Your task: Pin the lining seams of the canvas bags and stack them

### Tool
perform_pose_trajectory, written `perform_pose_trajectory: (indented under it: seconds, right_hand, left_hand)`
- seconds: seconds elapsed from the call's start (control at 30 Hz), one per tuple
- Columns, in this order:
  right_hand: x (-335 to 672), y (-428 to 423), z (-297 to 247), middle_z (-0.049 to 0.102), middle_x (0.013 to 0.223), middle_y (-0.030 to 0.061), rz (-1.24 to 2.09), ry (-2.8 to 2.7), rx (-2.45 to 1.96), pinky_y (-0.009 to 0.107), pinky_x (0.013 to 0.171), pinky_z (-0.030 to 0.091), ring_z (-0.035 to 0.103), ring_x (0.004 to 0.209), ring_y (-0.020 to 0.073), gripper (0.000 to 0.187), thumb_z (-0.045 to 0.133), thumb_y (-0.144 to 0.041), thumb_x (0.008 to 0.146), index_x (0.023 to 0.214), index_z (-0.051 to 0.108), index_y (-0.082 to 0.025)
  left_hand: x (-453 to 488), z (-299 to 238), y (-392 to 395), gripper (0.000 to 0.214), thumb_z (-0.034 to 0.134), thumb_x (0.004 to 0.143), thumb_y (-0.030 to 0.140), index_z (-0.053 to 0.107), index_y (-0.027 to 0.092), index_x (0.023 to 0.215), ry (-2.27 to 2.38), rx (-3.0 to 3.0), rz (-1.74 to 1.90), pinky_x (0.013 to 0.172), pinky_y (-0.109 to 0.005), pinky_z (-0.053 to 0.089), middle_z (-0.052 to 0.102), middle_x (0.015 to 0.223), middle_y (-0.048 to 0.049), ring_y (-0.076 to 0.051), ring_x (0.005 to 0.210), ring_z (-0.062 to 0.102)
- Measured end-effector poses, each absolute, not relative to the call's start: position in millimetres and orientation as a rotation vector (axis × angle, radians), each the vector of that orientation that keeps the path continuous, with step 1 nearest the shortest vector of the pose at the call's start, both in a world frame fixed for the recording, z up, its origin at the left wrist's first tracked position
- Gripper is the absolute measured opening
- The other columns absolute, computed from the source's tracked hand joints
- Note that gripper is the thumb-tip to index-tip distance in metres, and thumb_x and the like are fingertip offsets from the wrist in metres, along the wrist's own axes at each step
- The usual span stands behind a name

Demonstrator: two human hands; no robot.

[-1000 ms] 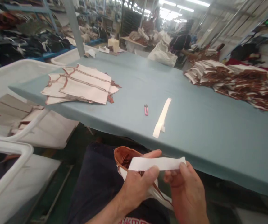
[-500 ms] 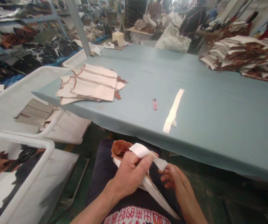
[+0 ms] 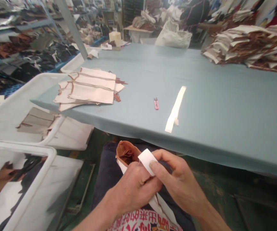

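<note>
My left hand [image 3: 137, 184] is closed around the lower part of a short white strip [image 3: 146, 158], just above my lap. The thumb and fingers of my right hand [image 3: 177, 176] pinch the same strip from the right, touching my left hand. Under both hands lies a sewn cream fabric piece with brown lining [image 3: 122, 148], its open brown end facing up. My left fingertips are mostly hidden, so whether they also grip the fabric I cannot tell.
Pink thread snips [image 3: 156, 104] and a long whitish strip [image 3: 175, 110] lie on the blue-covered table [image 3: 138, 118]. Cream pieces [image 3: 92, 86] are stacked at the left, a taller pile [image 3: 246, 45] at the far right. White bins [image 3: 51, 150] stand on my left.
My right hand has moved left and up to meet my left hand and now pinches the strip near its upper end. The strip's free tail at the right no longer shows.
</note>
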State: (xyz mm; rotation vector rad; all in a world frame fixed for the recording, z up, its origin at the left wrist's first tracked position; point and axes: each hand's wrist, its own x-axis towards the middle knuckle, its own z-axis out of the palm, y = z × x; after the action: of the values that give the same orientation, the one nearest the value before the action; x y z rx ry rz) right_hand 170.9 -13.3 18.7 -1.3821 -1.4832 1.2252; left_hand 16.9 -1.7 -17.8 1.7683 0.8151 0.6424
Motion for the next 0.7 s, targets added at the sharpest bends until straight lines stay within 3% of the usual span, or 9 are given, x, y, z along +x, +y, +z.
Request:
perform_pose_trajectory:
  seconds: [0.17, 0.37, 0.5, 0.7]
  right_hand:
    - [166, -10, 13, 0.071, 0.077, -0.0016, 1.262, -1.411, -1.351, 0.022, 0.067, 0.05, 0.066, 0.071, 0.0139, 0.021, 0.06, -0.034, 0.096, 0.083, 0.07, -0.021]
    - [158, -5, 0, 0.07, 0.074, 0.0006, 1.222, -1.143, -1.311, 0.023, 0.062, 0.05, 0.063, 0.065, 0.0138, 0.031, 0.06, -0.045, 0.098, 0.082, 0.067, -0.019]
    - [156, -5, -31, 0.061, 0.066, -0.0018, 0.98, -0.966, -1.378, 0.024, 0.06, 0.047, 0.054, 0.06, 0.0123, 0.038, 0.057, -0.05, 0.099, 0.075, 0.059, -0.02]
    - [137, -36, -99, 0.054, 0.059, -0.0048, 1.263, -0.976, -1.473, 0.024, 0.051, 0.04, 0.047, 0.051, 0.0113, 0.04, 0.057, -0.056, 0.097, 0.08, 0.056, -0.02]
  left_hand:
    - [16, -25, -1, 0.029, 0.051, 0.094, 0.018, 0.065, 0.014, 0.069, 0.863, 1.754, 0.649, 0.062, -0.025, 0.04, 0.06, 0.065, -0.0009, -0.013, 0.064, 0.053]
    - [9, -27, -2, 0.035, 0.051, 0.101, 0.033, 0.064, 0.015, 0.073, 0.901, 1.651, 0.677, 0.06, -0.026, 0.036, 0.054, 0.065, 0.0017, -0.011, 0.059, 0.047]
    - [-1, -36, -10, 0.047, 0.031, 0.108, 0.052, 0.06, 0.019, 0.091, 1.146, 1.403, 0.895, 0.071, -0.029, 0.044, 0.06, 0.085, -0.0033, -0.016, 0.074, 0.053]
    - [-16, -66, -21, 0.069, 0.01, 0.101, 0.074, 0.041, 0.022, 0.067, 1.255, 1.279, 0.847, 0.065, -0.031, 0.041, 0.049, 0.069, -0.0025, -0.018, 0.068, 0.044]
